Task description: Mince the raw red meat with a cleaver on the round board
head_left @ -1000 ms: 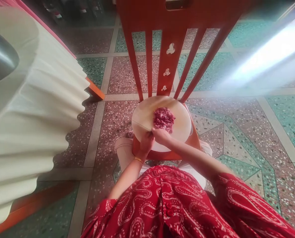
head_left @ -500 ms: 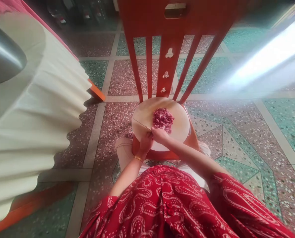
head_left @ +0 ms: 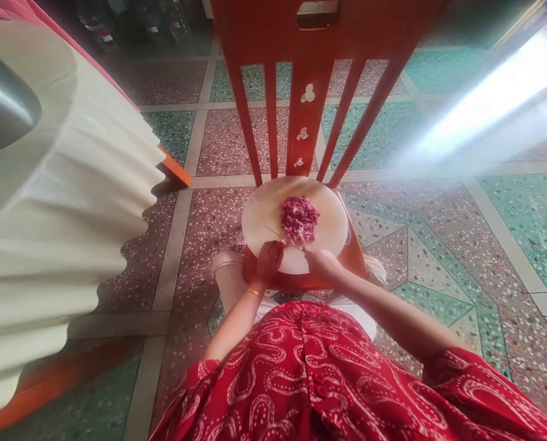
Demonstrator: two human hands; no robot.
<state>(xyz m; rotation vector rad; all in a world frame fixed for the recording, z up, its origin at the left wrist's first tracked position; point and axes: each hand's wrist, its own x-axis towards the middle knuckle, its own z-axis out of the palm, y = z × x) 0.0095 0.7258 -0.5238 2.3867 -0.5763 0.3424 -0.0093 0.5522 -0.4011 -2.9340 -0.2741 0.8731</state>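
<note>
The minced meat [head_left: 299,218] sits mid-board on the round cutting board [head_left: 264,211] on the chair [head_left: 319,37]. Your right hand [head_left: 321,263] has drawn back from the pile, clamped on the knife [head_left: 280,236]; your left hand [head_left: 268,260], fingers curled, rests at the board's near edge.

terrazzo floor [head_left: 438,239], speckled pink and green tiles with pale border strips. orange-red slatted chair [head_left: 307,73] straight ahead, cutouts in its centre slat. pleated cream cloth [head_left: 71,214] hanging off a table at left. bright glare streak [head_left: 494,101] upper right.
</note>
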